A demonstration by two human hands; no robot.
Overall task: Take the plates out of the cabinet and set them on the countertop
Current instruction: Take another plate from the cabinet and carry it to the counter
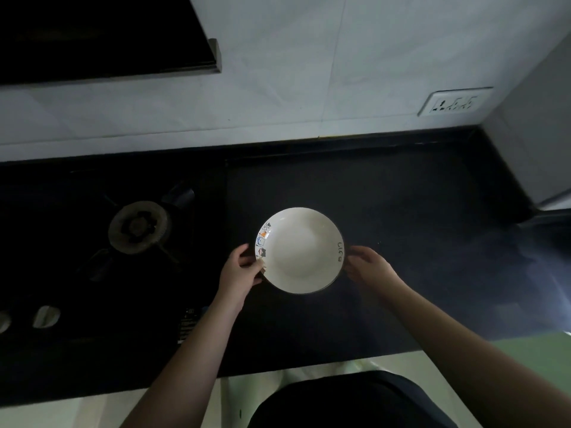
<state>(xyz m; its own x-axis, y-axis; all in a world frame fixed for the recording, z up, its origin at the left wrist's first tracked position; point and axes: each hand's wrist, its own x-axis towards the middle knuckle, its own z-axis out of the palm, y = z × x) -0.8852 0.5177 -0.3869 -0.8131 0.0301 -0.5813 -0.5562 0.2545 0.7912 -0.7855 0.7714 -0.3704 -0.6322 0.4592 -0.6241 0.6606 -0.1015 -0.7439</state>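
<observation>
Beside the gas burner (139, 226) on the dark, matte countertop (401, 217), a round, glossy white plate (299, 250) is gripped at opposite rims by left hand (239, 271) and right hand (369, 265).

A white plate (299, 250) with small coloured figures along its left rim is over the dark countertop (401, 211). The left hand (239, 271) grips the left rim, fingers (247, 262) curled at its edge. The right hand (369, 264) is at the right rim, fingertips (349, 267) touching or just beside it. A gas burner (139, 227) lies beyond and left of the left fingers.
</observation>
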